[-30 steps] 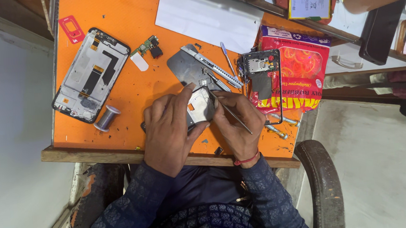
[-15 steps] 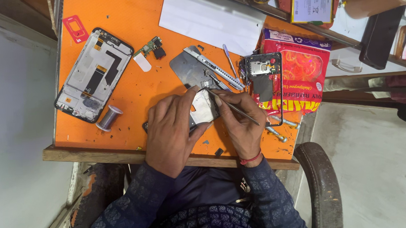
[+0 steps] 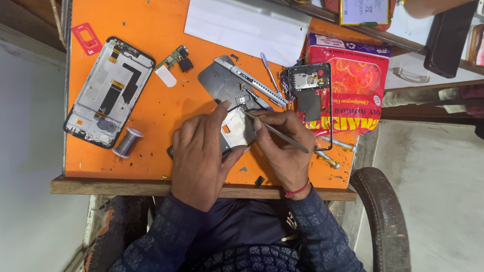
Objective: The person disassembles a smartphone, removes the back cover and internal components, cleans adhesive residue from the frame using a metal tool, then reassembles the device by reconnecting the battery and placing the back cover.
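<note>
Phone part (image 3: 237, 128), a small pale plate with an orange tab, is sitting on the orange mat (image 3: 159, 101) near the front edge of the bench, and you are pinning it there under your left hand (image 3: 202, 157), thumb curled around its near edge and fingers bent over its left side. Your right hand (image 3: 283, 148) is closed in a pencil grip on a thin metal tool (image 3: 277, 132), whose tip is touching the part's upper right corner. Compared with half a second ago, your hands are keeping the same hold; the tool is lying a little flatter and the view has drifted slightly. An opened phone frame (image 3: 109, 93) is lying well apart at the left, a solder spool (image 3: 127, 142) just below it, and a red packet (image 3: 351, 82) is resting at the right.
</note>
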